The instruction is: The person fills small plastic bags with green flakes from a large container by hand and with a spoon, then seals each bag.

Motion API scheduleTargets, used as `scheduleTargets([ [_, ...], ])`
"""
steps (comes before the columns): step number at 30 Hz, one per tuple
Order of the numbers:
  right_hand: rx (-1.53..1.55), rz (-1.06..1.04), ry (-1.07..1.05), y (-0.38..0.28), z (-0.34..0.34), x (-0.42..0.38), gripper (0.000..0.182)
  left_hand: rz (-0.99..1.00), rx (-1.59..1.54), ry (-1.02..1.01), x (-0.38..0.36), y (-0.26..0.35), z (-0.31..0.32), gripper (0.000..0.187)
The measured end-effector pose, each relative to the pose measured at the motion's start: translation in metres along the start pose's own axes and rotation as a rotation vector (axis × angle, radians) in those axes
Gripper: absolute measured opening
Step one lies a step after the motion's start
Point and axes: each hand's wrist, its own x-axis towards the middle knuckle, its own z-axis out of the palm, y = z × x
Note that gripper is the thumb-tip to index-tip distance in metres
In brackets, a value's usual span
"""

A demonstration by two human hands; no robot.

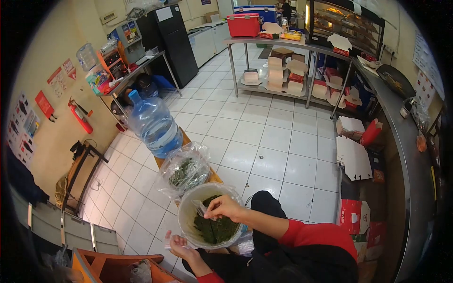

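A white bucket (184,225) holds a dark green chopped, leafy mixture (222,232). Over its opening, my right hand (224,208) has its fingers pinched on a small clear plastic bag (200,208). Below that hand a thin dark stick-like thing, perhaps a spoon handle, stands in the mixture. My left hand (181,247) is beside the bucket's near left side, its fingers curled around something pale and filmy that is too small to make out. Just beyond the bucket lies a large clear plastic bag (184,172) with more green leafy stuff inside.
A big blue water bottle (153,125) stands behind the bag on a wooden bench (214,176). Orange furniture (101,264) is at lower left. Steel tables with food boxes (276,75) are at the back, a long counter (401,155) at right. White floor tiles lie between.
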Motion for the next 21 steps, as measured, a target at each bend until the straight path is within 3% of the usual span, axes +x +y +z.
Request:
scheduleTargets([
  [2, -0.084, -0.085, 0.004, 0.008, 0.01, -0.003, 0.015, -0.074, 0.102, -0.163, -0.009, -0.001, 0.005, 0.02],
  [3, -0.246, -0.142, 0.02, 0.005, 0.016, -0.006, 0.018, 0.016, 0.272, -0.16, -0.017, -0.009, 0.016, 0.018],
  [4, -0.42, -0.345, 0.055, 0.009, 0.022, -0.007, 0.015, 0.119, 0.39, -0.244, -0.02, -0.015, 0.019, 0.018],
  [6, -0.52, -0.492, 0.079, 0.009, 0.031, -0.011, 0.015, 0.334, 0.622, -0.414, -0.025, -0.019, 0.027, 0.017],
  [7, -0.625, -0.541, 0.113, 0.004, 0.036, -0.015, 0.011, 0.23, 0.425, -0.427, -0.035, -0.011, 0.04, 0.015],
  [10, -0.889, -0.69, 0.107, 0.006, 0.034, -0.018, 0.009, 0.195, 0.552, -0.501, -0.027, -0.01, 0.027, 0.016],
  [15, -0.553, -0.347, -0.148, 0.003, 0.021, -0.019, 0.008, 0.077, 0.567, -0.633, -0.021, 0.002, 0.017, 0.014],
  [17, -0.303, -0.138, -0.21, 0.001, 0.021, -0.021, 0.008, 0.026, 0.581, -0.551, -0.017, 0.002, 0.012, 0.01],
  [18, -0.319, -0.108, -0.194, 0.0, 0.024, -0.023, 0.008, -0.002, 0.587, -0.509, -0.015, 0.001, 0.01, 0.008],
  [20, -0.354, -0.045, -0.156, -0.001, 0.029, -0.026, 0.008, 0.151, 0.646, -0.498, -0.017, -0.007, 0.01, 0.005],
  [21, -0.624, -0.269, -0.129, 0.007, 0.03, -0.024, 0.01, 0.227, 0.673, -0.492, -0.018, -0.01, 0.011, 0.004],
])
